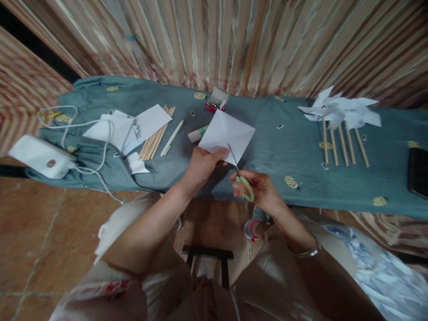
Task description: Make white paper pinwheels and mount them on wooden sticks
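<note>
A square sheet of white paper (230, 129) is held up over the table, turned so one corner points toward me. My left hand (203, 165) pinches its near left edge, thumb on top. In my right hand (257, 185) are scissors (246, 187) with pale green handles, my fingers in the loops. Their blades lie at the paper's near corner, pointing toward its middle. Faint crease lines cross the sheet. Behind it, partly covered, lies a glue stick (197, 134). An open small red box (214, 105) of shiny metal pins or tacks stands just beyond the paper.
Wooden sticks (156, 139), a white pen (173, 137) and paper sheets (150, 125) lie left. A white power bank-like device (43, 156) with cables sits at the far left. Several paper pinwheels (341, 111) on sticks lie right, and a dark object (417, 171) at the right edge.
</note>
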### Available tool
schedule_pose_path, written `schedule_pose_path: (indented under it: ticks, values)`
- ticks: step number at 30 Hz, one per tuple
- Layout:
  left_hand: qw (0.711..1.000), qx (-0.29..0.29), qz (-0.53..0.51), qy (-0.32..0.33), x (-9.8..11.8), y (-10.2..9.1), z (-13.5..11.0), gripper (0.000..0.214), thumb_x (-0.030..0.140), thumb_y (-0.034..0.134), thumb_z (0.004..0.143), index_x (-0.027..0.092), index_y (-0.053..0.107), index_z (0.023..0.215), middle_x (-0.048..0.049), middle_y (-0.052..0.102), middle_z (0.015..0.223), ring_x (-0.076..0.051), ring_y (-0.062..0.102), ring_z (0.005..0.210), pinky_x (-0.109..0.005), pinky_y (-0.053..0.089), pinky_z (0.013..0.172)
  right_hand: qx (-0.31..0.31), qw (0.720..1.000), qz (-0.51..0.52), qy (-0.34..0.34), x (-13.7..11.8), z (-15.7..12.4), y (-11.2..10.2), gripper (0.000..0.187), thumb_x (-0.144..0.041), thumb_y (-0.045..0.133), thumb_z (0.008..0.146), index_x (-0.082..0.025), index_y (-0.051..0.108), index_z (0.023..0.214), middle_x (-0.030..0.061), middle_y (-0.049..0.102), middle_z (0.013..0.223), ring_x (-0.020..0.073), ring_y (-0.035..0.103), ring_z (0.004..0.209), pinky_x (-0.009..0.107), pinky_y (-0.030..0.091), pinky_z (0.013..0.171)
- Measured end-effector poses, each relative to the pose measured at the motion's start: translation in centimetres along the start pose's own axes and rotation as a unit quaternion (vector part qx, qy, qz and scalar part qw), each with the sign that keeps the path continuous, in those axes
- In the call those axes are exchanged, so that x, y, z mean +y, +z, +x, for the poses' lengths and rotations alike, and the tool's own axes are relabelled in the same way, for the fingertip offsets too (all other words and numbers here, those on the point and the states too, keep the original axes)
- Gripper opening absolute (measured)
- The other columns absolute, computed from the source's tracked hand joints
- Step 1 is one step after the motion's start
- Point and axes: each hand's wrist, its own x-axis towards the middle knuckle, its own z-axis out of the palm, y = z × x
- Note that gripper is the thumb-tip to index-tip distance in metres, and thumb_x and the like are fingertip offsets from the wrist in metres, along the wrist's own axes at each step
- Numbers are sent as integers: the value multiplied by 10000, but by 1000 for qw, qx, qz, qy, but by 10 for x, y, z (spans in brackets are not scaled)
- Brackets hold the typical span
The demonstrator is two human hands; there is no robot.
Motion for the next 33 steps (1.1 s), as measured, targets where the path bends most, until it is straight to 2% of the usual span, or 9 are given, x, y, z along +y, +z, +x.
schedule_pose_path:
  ticks: [6, 10, 14, 17, 20, 22, 27, 30, 33]
  values:
    - [1000, -5, -7, 8, -1, 0, -1, 133, 194, 744, 607, 172, 678, 721, -20, 691, 737, -132, 590, 598, -231, 486, 527, 6, 1000, 16, 16, 0, 1, 0, 382, -448, 891, 596, -196, 692, 802, -46, 627, 555, 90, 573, 487, 215, 473, 479]
    - [1000, 11, 11, 2, 1, -1, 1, 143, 221, 744, 615, 185, 669, 731, -18, 694, 749, -155, 608, 645, -243, 488, 560, -13, 1000, 8, 24, 1, 0, 0, 398, -449, 890, 595, -200, 700, 840, -33, 655, 593, 102, 598, 522, 226, 488, 507]
    - [999, 24, -13, 30, 6, -7, 7, 178, 217, 766, 582, 188, 664, 725, -12, 693, 742, -159, 618, 670, -239, 485, 561, -26, 999, -12, 26, 2, -3, -2, 441, -508, 876, 607, -198, 702, 869, -24, 661, 620, 112, 616, 559, 232, 474, 516]
    - [998, 30, -31, 55, 10, -11, 11, 194, 220, 776, 563, 187, 665, 718, -9, 687, 739, -154, 616, 664, -243, 487, 563, -13, 999, -29, 10, 0, -5, -7, 462, -550, 871, 604, -201, 710, 859, -21, 666, 625, 100, 583, 546, 236, 461, 520]
    - [996, 31, -38, 73, 10, -13, 14, 234, 234, 791, 550, 200, 673, 749, -2, 701, 772, -168, 638, 715, -260, 514, 628, 31, 999, -41, -15, -6, -4, -17, 456, -563, 862, 613, -213, 711, 864, -19, 683, 644, 106, 576, 539, 249, 473, 524]
    - [996, 23, -42, 75, 7, -13, 15, 265, 240, 800, 541, 200, 685, 775, 3, 709, 781, -176, 646, 738, -271, 525, 665, 81, 995, -48, -34, -10, -1, -24, 445, -557, 855, 625, -220, 710, 877, -13, 706, 672, 116, 600, 564, 248, 480, 535]
    - [997, -42, -27, 65, 1, -13, 16, 266, 264, 809, 573, 169, 739, 811, -24, 749, 845, -178, 661, 778, -294, 533, 772, 225, 968, -5, -109, -20, 8, -42, 442, -522, 886, 576, -232, 708, 859, -17, 743, 720, 107, 609, 597, 232, 478, 580]
    - [997, -69, 11, 41, -3, -14, 15, 230, 286, 822, 599, 141, 758, 765, -55, 754, 833, -185, 657, 753, -313, 522, 767, 258, 954, 14, -149, -25, 14, -48, 441, -519, 888, 565, -240, 712, 858, -28, 734, 716, 107, 601, 603, 234, 468, 581]
    - [995, -83, 59, 14, -8, -12, 14, 178, 262, 816, 611, 136, 756, 721, -46, 731, 757, -171, 624, 680, -300, 496, 695, 264, 949, 12, -170, -28, 20, -48, 429, -498, 891, 558, -240, 708, 849, -35, 717, 730, 110, 598, 619, 228, 442, 549]
